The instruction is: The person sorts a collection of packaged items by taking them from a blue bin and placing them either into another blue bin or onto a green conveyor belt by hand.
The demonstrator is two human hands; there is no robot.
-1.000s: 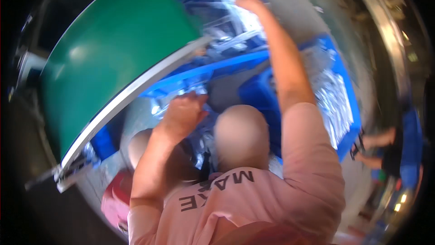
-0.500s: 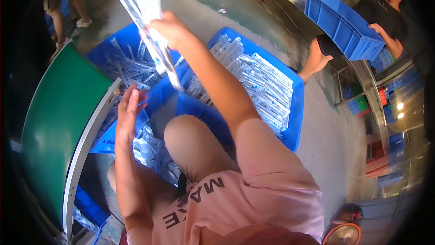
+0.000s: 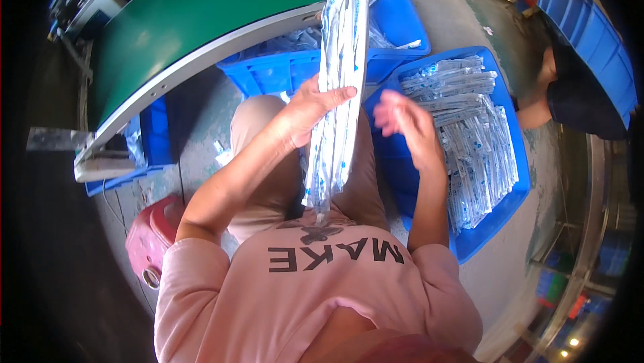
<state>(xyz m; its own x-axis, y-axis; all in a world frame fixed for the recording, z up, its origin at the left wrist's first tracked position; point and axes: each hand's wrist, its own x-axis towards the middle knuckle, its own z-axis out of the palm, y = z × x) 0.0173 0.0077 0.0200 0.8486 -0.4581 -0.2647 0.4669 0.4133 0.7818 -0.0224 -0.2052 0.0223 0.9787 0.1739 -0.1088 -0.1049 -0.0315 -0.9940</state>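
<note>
A bundle of long, thin plastic-wrapped packages (image 3: 342,47), white with small blue marks, stands lengthwise above my lap. My left hand (image 3: 312,111) is closed around its middle, the thumb laid across the front. What is inside the wrappers I cannot make out. To the right of the bundle and apart from it, my right hand (image 3: 410,125) is raised, slightly blurred, its fingers apart and nothing in them. Below and beyond it, a blue bin (image 3: 493,239) holds many similar packages (image 3: 479,168) laid in rows.
Another blue bin (image 3: 268,74) with loose packages stands ahead, partly beneath a green conveyor belt (image 3: 201,21) with a metal edge. A pink stool (image 3: 151,235) is at my left. On the right, a person in dark clothing (image 3: 580,105) is beside a blue crate (image 3: 590,34).
The bundle has passed from my raised right hand to my left hand and come down nearer my body. My right hand has let go. The view has swung, shifting the bins rightward.
</note>
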